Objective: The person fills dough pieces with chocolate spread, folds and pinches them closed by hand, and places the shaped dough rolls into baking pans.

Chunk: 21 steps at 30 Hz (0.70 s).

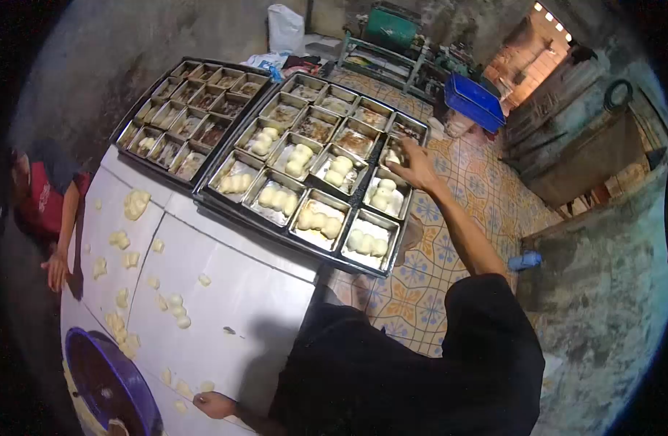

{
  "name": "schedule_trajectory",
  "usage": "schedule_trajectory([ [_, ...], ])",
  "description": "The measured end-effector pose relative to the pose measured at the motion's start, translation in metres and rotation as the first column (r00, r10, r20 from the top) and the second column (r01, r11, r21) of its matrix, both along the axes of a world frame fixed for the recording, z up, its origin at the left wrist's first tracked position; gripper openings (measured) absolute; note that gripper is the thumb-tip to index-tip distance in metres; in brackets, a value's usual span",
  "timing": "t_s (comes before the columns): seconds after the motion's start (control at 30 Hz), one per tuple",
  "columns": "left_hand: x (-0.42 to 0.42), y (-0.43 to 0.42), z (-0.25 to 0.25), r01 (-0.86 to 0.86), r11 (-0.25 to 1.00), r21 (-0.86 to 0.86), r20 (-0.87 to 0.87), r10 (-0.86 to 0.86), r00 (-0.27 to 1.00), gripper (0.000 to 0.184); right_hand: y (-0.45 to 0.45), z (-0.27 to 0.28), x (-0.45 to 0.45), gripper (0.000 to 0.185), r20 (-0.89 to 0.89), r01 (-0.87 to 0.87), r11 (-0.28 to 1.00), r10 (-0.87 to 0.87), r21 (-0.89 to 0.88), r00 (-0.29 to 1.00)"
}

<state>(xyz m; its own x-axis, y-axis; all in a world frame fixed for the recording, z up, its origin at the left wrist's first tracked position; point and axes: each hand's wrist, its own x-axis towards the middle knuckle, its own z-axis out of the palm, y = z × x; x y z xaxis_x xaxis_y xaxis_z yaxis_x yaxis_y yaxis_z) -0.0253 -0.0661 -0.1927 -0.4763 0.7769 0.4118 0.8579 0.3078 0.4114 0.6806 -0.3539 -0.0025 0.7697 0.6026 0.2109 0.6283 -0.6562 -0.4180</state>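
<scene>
My right hand point(419, 168) reaches into a tin in the right-hand column of the near rack, its thumb and fingers around pale dough point(393, 155) there; the fingertips are partly hidden. Several tins in this rack point(294, 247) hold rows of joined dough balls, such as the dough point(320, 220) in the front row. My left hand point(215, 405) rests low over the white table point(225, 291), fingers curled in, and what they hold, if anything, cannot be made out. Small dough pieces point(183, 389) lie beside it. A short string of dough balls point(178, 311) lies farther up the table.
A second rack of tins point(192, 120) stands at the back left. A purple basin point(112, 378) sits at the lower left. Another person's hand point(56, 270) hangs by the table's left edge. A blue crate point(473, 102) and green machine point(390, 30) stand behind.
</scene>
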Motion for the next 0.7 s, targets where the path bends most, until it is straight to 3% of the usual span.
schedule_trajectory([
  [0.03, -0.003, -0.001, -0.006, 0.067, 0.996, 0.064, 0.019, -0.068, 0.998, 0.023, 0.008, 0.008, -0.008, 0.072, 0.013, 0.05, 0.999, -0.05, 0.019, 0.999],
  [0.1, -0.014, -0.008, -0.014, 0.188, 0.963, 0.192, 0.034, -0.198, 0.98, 0.024, 0.008, -0.008, -0.008, 0.073, 0.238, 0.159, 0.98, -0.184, 0.12, 0.954],
  [0.13, -0.021, -0.005, -0.024, 0.202, 0.96, 0.194, 0.04, -0.213, 0.976, 0.028, 0.012, -0.01, -0.014, 0.069, 0.374, 0.121, 0.976, -0.182, 0.183, 0.909],
  [0.2, -0.037, -0.003, -0.051, 0.28, 0.906, 0.317, -0.117, -0.255, 0.96, 0.037, 0.04, 0.009, -0.05, 0.057, 0.39, 0.036, 0.946, -0.168, 0.322, 0.906],
  [0.23, -0.025, -0.001, -0.034, 0.268, 0.91, 0.316, -0.098, -0.25, 0.963, 0.031, 0.062, 0.022, -0.079, 0.052, 0.416, -0.037, 0.927, -0.132, 0.374, 0.9],
  [0.3, 0.001, -0.009, -0.014, 0.207, 0.959, 0.194, 0.005, -0.212, 0.977, 0.031, 0.121, 0.036, -0.153, 0.042, 0.105, -0.145, 0.817, 0.104, 0.558, 0.989],
  [0.33, 0.0, -0.012, -0.013, 0.187, 0.965, 0.184, -0.013, -0.188, 0.982, 0.031, 0.15, 0.03, -0.183, 0.035, 0.032, -0.253, 0.8, 0.282, 0.543, 0.959],
  [0.37, 0.002, -0.015, -0.013, 0.164, 0.972, 0.171, -0.021, -0.163, 0.986, 0.03, 0.182, 0.027, -0.223, 0.035, -0.197, -0.284, 0.759, 0.474, 0.586, 0.858],
  [0.4, 0.003, -0.016, -0.011, 0.132, 0.978, 0.162, -0.028, -0.129, 0.991, 0.03, 0.213, 0.009, -0.251, 0.037, -0.325, -0.442, 0.723, 0.655, 0.532, 0.682],
  [0.43, 0.005, -0.017, -0.007, 0.108, 0.983, 0.149, -0.028, -0.105, 0.994, 0.03, 0.242, 0.017, -0.285, 0.041, -0.344, -0.637, 0.666, 0.746, 0.387, 0.571],
  [0.5, 0.007, -0.02, -0.001, 0.069, 0.99, 0.127, -0.009, -0.068, 0.998, 0.029, 0.299, -0.027, -0.344, 0.051, -0.449, -0.722, 0.54, 0.823, 0.432, 0.347],
  [0.53, 0.011, -0.023, 0.003, 0.054, 0.99, 0.129, 0.007, -0.056, 0.998, 0.029, 0.318, -0.04, -0.364, 0.057, -0.473, -0.756, 0.515, 0.825, 0.404, 0.309],
  [0.57, 0.01, -0.025, 0.006, 0.041, 0.992, 0.122, 0.016, -0.043, 0.999, 0.028, 0.339, -0.055, -0.389, 0.062, -0.39, -0.821, 0.491, 0.845, 0.29, 0.367],
  [0.63, 0.006, -0.028, 0.008, 0.016, 0.994, 0.107, 0.03, -0.019, 0.999, 0.028, 0.373, -0.077, -0.426, 0.054, -0.131, -0.865, 0.471, 0.881, 0.171, 0.454],
  [0.7, 0.005, -0.027, 0.007, 0.0, 0.995, 0.1, 0.04, -0.004, 0.999, 0.027, 0.388, -0.097, -0.445, 0.052, -0.062, -0.903, 0.424, 0.905, 0.067, 0.42],
])
